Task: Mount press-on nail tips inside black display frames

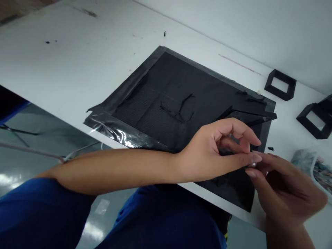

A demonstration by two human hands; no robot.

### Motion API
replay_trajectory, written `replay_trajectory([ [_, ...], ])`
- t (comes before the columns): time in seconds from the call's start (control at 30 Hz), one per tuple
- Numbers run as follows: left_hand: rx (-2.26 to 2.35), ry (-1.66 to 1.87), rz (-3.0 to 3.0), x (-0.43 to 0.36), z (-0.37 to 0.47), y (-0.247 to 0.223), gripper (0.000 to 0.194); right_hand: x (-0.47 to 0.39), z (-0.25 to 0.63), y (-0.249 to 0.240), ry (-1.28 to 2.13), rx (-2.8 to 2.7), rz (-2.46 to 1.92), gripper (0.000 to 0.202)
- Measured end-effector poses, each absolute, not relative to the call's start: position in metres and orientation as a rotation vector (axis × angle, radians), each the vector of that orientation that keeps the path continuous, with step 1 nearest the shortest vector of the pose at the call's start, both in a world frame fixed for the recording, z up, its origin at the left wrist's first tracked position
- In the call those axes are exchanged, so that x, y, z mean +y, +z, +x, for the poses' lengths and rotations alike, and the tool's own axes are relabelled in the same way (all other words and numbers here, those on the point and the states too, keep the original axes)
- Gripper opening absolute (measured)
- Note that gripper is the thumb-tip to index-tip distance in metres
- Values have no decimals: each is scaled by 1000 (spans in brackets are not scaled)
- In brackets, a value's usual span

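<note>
My left hand (220, 148) reaches in from the left over a black mat (207, 83), thumb and forefinger pressed together. Its fingertips meet those of my right hand (285, 186), which is closed in a pinch at the mat's right side. Between the fingertips sits a tiny shiny bit (252, 165), too small and covered to name. Just beyond my left hand, a black angular frame-like piece (255, 116) rests on the mat, partly hidden by the fingers. Thin black curled strips (178, 110) lie near the mat's middle.
Two black rectangular frames, a far one (292, 90) and a nearer one (303, 119), stand on the white table (85, 69) by the wall. A clear plastic container (313, 162) of mixed scraps is at the right. Glossy tape (124, 136) edges the mat.
</note>
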State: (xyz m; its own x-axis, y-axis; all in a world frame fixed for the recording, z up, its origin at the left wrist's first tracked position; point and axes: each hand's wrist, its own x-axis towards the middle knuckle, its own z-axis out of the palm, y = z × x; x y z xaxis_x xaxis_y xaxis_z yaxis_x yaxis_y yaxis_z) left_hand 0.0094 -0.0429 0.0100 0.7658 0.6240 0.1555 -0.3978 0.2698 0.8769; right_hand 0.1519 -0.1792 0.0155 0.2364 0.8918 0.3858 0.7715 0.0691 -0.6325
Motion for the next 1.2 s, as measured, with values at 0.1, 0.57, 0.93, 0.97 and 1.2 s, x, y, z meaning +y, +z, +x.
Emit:
replay_trajectory([
  [0.1, 263, 815, 1387, -36, 6, 13, 24, -174, 157, 15, 100, -1486, -1688, 40],
  [0.57, 246, 781, 2545, 10, -10, 37, 25, -159, 187, -3, 394, -1733, -1902, 29],
  [0.93, 28, 470, 2575, 20, -12, 35, 22, -156, 182, -8, 382, -1640, -2066, 37],
  [0.97, 6, 482, 2550, 21, -12, 35, 24, -157, 182, -7, 388, -1629, -2075, 40],
  [1.2, 88, 269, 2639, 29, -11, 30, 9, -166, 181, 7, 138, -1575, -1846, 17],
])
